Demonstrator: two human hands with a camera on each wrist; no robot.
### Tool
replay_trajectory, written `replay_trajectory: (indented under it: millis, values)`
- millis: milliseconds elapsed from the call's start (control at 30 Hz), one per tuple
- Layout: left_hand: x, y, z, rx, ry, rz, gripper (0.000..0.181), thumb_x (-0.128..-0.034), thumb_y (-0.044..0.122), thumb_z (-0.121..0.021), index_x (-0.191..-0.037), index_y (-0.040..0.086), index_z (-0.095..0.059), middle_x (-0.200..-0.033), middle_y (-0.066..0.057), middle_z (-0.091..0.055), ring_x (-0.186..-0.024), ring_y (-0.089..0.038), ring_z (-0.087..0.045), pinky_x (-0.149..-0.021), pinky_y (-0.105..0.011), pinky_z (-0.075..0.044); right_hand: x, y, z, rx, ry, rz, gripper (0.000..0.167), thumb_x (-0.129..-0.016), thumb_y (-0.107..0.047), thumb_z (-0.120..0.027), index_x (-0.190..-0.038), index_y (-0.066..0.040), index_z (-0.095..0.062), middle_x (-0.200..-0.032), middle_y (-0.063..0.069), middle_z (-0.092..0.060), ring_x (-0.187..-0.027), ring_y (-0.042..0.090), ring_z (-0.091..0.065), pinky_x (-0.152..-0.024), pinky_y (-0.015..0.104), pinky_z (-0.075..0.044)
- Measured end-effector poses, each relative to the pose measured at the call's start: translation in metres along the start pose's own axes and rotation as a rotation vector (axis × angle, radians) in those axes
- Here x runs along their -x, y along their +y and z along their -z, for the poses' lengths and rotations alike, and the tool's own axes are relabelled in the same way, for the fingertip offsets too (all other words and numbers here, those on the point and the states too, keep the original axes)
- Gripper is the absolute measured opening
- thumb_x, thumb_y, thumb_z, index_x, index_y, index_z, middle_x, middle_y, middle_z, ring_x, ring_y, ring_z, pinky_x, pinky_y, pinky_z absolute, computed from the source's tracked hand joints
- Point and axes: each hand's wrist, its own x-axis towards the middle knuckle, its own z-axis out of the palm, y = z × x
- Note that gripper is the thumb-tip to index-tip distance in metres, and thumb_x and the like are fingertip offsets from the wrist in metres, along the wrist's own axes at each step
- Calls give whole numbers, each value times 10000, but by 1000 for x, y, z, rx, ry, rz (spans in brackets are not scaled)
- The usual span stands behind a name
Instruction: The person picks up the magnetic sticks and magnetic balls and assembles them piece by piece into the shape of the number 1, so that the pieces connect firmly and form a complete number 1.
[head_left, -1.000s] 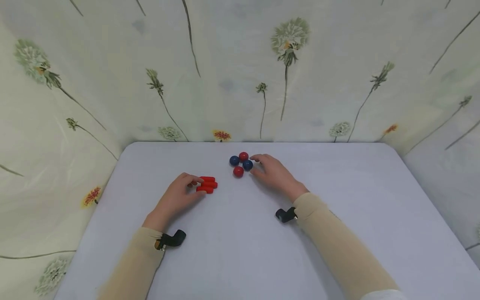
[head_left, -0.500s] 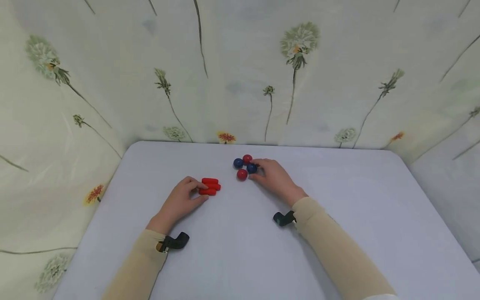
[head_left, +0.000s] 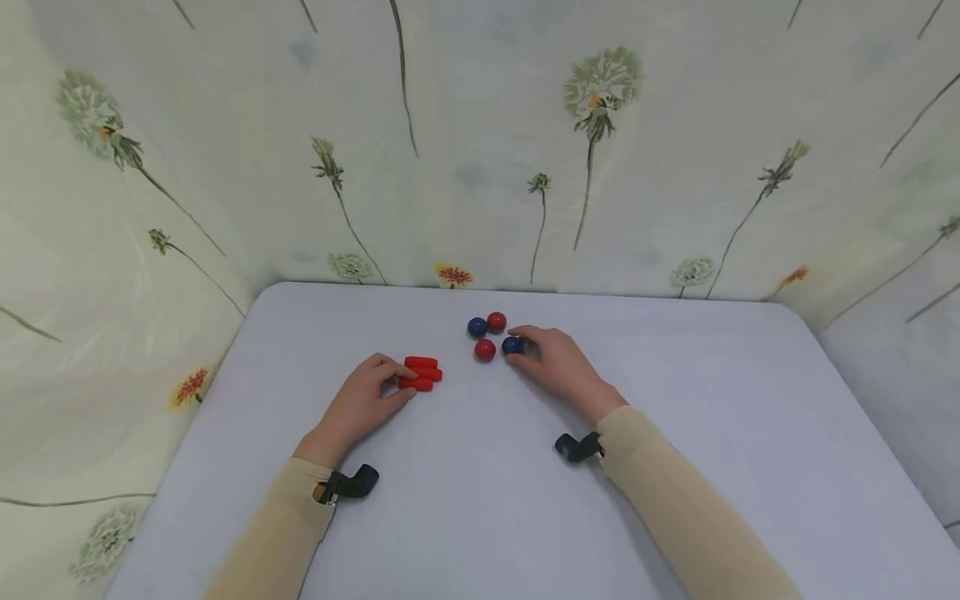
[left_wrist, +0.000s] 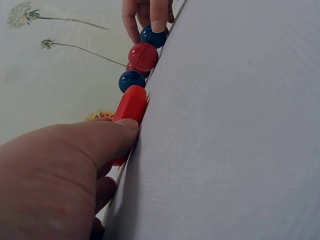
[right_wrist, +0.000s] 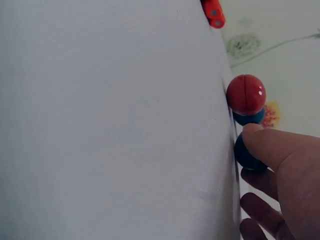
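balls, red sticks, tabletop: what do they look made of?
Balls: glossy, sharp highlights, seam-like line on the reds; plastic or lacquered wood.
Red sticks: smooth, evenly colored; probably plastic.
Tabletop: matte, no sharp reflections; cloth cover or laminate, can't tell.

Three red rods [head_left: 429, 375]: side by side on white bench [head_left: 465, 500], touching left grip [head_left: 363, 398].
Rear glossy red ball [head_left: 497, 322]: just right of rear glossy blue ball [head_left: 477, 327].
Front glossy red ball [head_left: 485, 350]: between rods and, in right grip [head_left: 557, 362], front glossy blue ball [head_left: 512, 345].

There are three red cylinders [head_left: 427, 375], two red balls [head_left: 485, 350] and two blue balls [head_left: 477, 327] on one white table [head_left: 465, 500].
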Motion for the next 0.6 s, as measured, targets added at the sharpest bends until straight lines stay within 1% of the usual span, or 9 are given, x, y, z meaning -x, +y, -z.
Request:
replay_trajectory:
  millis: [33,167,267,400,600]
  values:
    - [0,0,0,0,-2,4,189,-881,222,-764,-1065,226,-718,-1024,47,-567,-938,-142,-541,-844,-349,-486,1,1,0,-4,1,1,480,-908,-398,-713,-1329,-187,-618,-1276,14,-636,-1215,238,-551,-1048,431,-395]
    - [0,0,1,-9,-9,13,188,-885,221,-760,-1068,226,-715,-1028,43,-569,-931,-146,-535,-841,-354,-483,6,7,-1,-42,20,8,470,-908,-405,-712,-1309,-173,-631,-1295,17,-629,-1254,246,-530,-1062,438,-379]
    - [1,0,2,-10,-10,4,188,-886,215,-759,-1068,215,-714,-1032,35,-574,-939,-151,-541,-851,-360,-486,9,13,-5,-70,39,10,491,-906,-445,-700,-1307,-169,-636,-1301,14,-624,-1268,244,-519,-1066,440,-372]
    - [1,0,3,-7,-2,-4,180,-883,219,-762,-1057,211,-716,-1028,38,-577,-939,-147,-545,-851,-357,-484,14,20,-10,-105,57,31,514,-911,-505,-666,-1316,-190,-636,-1299,4,-623,-1261,240,-518,-1057,449,-376]
    - [0,0,3,3,-5,-6,188,-891,295,-753,-1062,227,-714,-1039,49,-581,-960,-139,-549,-870,-365,-477,21,28,-10,-141,114,67,473,-921,-500,-653,-1302,-221,-644,-1269,-16,-627,-1217,215,-534,-1027,445,-399]
